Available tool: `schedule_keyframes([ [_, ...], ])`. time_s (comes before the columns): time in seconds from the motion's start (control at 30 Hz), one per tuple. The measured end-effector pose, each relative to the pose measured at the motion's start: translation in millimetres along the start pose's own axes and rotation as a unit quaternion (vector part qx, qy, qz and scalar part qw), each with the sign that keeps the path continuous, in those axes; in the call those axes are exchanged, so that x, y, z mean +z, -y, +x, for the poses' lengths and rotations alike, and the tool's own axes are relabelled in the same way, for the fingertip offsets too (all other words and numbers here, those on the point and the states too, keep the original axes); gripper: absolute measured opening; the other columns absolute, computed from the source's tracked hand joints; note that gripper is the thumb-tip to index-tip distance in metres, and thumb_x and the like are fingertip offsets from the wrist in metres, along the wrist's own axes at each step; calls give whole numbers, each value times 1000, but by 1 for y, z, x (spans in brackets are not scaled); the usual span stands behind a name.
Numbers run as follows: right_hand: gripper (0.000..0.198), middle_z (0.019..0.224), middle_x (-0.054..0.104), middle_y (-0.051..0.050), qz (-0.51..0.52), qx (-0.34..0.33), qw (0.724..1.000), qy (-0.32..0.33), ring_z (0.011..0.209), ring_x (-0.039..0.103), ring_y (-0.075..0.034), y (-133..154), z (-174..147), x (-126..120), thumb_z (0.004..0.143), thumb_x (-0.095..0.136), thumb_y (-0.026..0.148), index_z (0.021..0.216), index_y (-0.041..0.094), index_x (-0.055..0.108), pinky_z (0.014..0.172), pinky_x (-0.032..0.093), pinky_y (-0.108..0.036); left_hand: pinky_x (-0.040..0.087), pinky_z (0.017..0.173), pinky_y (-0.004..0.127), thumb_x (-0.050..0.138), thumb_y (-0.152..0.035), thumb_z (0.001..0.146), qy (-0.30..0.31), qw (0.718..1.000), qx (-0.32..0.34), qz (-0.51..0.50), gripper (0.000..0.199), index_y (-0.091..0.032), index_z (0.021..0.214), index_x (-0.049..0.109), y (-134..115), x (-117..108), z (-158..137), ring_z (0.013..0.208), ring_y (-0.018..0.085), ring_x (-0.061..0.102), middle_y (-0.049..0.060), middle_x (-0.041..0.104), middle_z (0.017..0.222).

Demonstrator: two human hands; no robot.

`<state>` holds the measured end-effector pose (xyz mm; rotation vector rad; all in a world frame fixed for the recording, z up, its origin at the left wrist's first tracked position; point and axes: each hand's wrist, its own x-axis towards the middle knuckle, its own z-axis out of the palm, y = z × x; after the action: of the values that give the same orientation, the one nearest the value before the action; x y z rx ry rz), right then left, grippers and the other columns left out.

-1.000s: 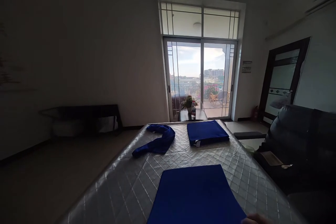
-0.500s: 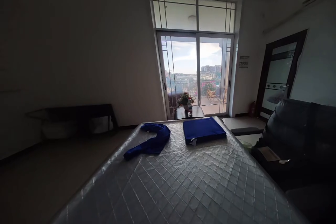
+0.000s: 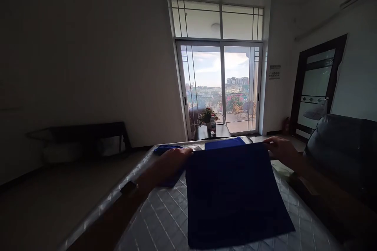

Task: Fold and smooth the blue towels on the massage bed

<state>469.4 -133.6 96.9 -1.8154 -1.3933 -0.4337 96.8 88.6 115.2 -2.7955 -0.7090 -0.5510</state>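
Observation:
A dark blue piece of cloth [image 3: 235,196] hangs in front of me, spread roughly square. Its upper left corner is pinched in my left hand [image 3: 174,160], and its upper right corner in my right hand [image 3: 279,148]. What kind of cloth article it is cannot be made out. Behind it, a folded blue cloth [image 3: 225,143] lies on the silver quilted mattress [image 3: 159,219], mostly hidden. A crumpled blue cloth [image 3: 167,149] lies at the far left of the mattress, partly covered by my left hand and arm.
Past the mattress stands a small dark table [image 3: 203,132] with a potted plant [image 3: 207,115] and a bottle [image 3: 213,124]. A black leather sofa [image 3: 338,153] is on the right. A dark low bench [image 3: 88,129] stands by the left wall.
Both hands have come into view with a dark blue cloth held up between them. It now blocks much of the mattress and the folded cloth. The view has tilted slightly upward.

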Motion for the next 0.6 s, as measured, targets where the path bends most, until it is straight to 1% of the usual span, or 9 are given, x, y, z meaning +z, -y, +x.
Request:
schedule_keyframes([
  [0.07,30,99,76,-7,-7,-10,999,-35,85,72,-22,1,61,12,98,55,44,95,22,75,82,55,-35,50,68,31,38,-22,102,-18,994,-42,101,25,-19,97,62,17,-12,53,77,24,72,7,71,82],
  [0.13,27,107,74,-9,-8,-20,996,-85,91,71,-22,-2,108,22,98,54,37,100,18,74,89,53,-36,51,73,37,34,-23,104,-69,981,-83,159,27,-16,105,61,31,-19,93,83,30,72,12,71,84],
  [0.2,26,111,73,-10,-2,-24,992,-124,93,71,-21,-13,135,37,98,54,32,104,16,73,93,52,-36,50,81,41,32,-24,105,-131,972,-84,175,30,-15,111,60,42,-11,120,91,31,71,13,71,90],
  [0.23,25,111,73,-10,3,-23,991,-133,93,71,-21,-23,141,48,98,54,31,105,15,73,93,52,-36,49,84,41,32,-23,105,-155,970,-68,173,30,-15,113,60,46,0,128,95,31,69,14,71,95],
  [0.3,24,111,73,-11,13,-10,991,-132,92,71,-21,-48,138,77,97,55,28,107,14,72,93,52,-36,47,87,41,32,-20,104,-180,969,-33,166,30,-16,115,60,49,40,135,103,29,65,14,70,110],
  [0.4,23,109,74,-11,13,49,993,-107,97,71,-23,-95,105,138,94,56,25,108,16,72,93,53,-36,46,88,41,34,-14,102,-152,978,-19,142,30,-17,116,61,39,131,125,109,29,62,15,66,122],
  [0.5,21,96,76,-9,6,112,991,-77,88,73,-24,-135,53,197,88,56,21,98,20,73,85,56,-36,47,87,40,39,-13,101,-106,989,-13,103,26,-19,107,63,17,222,100,103,27,63,11,69,110],
  [0.57,20,89,76,-6,5,126,990,-64,83,73,-23,-154,22,224,84,55,20,92,22,73,80,57,-35,48,84,37,45,-12,99,-84,992,1,89,20,-20,99,64,4,262,84,96,24,64,8,70,101],
  [0.6,20,89,76,-6,5,127,990,-60,84,73,-23,-161,11,233,83,55,20,91,23,73,81,57,-36,48,83,37,47,-12,98,-79,993,9,85,19,-20,97,64,-1,274,78,94,23,64,7,69,100],
])
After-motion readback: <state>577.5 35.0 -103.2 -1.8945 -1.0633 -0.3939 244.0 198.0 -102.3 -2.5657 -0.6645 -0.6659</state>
